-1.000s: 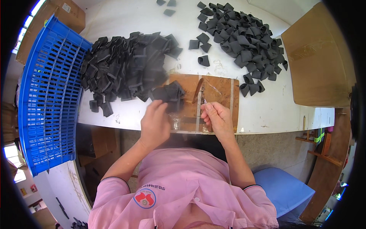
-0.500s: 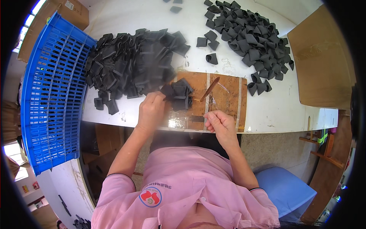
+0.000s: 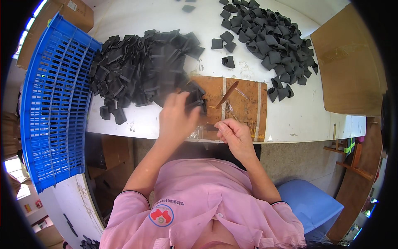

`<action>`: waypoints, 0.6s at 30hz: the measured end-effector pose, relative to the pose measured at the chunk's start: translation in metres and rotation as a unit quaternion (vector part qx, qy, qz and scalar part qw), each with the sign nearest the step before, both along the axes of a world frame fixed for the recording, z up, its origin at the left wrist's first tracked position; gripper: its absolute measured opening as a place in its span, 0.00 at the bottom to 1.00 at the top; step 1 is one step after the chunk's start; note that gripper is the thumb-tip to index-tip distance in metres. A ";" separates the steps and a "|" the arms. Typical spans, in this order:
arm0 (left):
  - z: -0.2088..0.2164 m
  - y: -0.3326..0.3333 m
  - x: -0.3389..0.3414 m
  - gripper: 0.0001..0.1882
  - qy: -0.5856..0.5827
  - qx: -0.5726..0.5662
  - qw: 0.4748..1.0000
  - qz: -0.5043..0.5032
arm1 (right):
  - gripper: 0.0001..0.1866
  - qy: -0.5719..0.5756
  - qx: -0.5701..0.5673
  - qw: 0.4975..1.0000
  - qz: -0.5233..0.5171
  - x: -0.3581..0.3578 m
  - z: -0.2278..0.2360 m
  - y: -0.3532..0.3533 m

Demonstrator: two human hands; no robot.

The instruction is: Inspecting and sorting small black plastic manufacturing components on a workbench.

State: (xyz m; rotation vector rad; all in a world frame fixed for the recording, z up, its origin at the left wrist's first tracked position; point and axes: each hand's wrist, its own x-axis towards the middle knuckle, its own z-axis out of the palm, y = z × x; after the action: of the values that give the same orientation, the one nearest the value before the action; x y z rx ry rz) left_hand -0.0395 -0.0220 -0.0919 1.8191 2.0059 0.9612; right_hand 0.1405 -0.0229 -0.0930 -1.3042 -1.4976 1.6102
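Note:
My left hand [image 3: 179, 118] is over the near left part of a brown board [image 3: 248, 108], beside a small stack of flat black fabric pieces [image 3: 195, 97]. Motion smears its fingers, and I cannot see whether they hold a piece. My right hand [image 3: 235, 136] is closed in a pinch at the board's near edge; whatever is between its fingertips is too small or hidden. A dark brown pointed stick [image 3: 227, 95] lies slantwise on the board, near a thin clear strip [image 3: 241, 93]. Left of the board is a big heap of flat black pieces [image 3: 128, 68].
Black pieces shaped like open loops [image 3: 273, 45] are piled at the far right of the white table [image 3: 166, 126]. A blue plastic crate [image 3: 58, 103] stands tilted at the left edge. Cardboard boxes [image 3: 348, 62] flank the table. A blue covered stool [image 3: 309, 205] is below right.
My left hand has moved right and slightly nearer, with its fingers more spread. My right hand has shifted slightly left, still pinched. The view has moved slightly.

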 end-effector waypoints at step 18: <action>-0.016 0.017 0.003 0.04 0.186 -0.003 0.979 -0.081 | 0.11 0.032 -0.016 0.999 -0.020 0.001 -0.006 0.000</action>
State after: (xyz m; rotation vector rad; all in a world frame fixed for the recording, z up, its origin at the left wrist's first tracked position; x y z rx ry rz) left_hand -0.0361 -0.0046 -0.1079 2.2550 2.0093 0.6014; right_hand 0.1413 -0.0226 -0.0992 -1.2804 -1.4040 1.6403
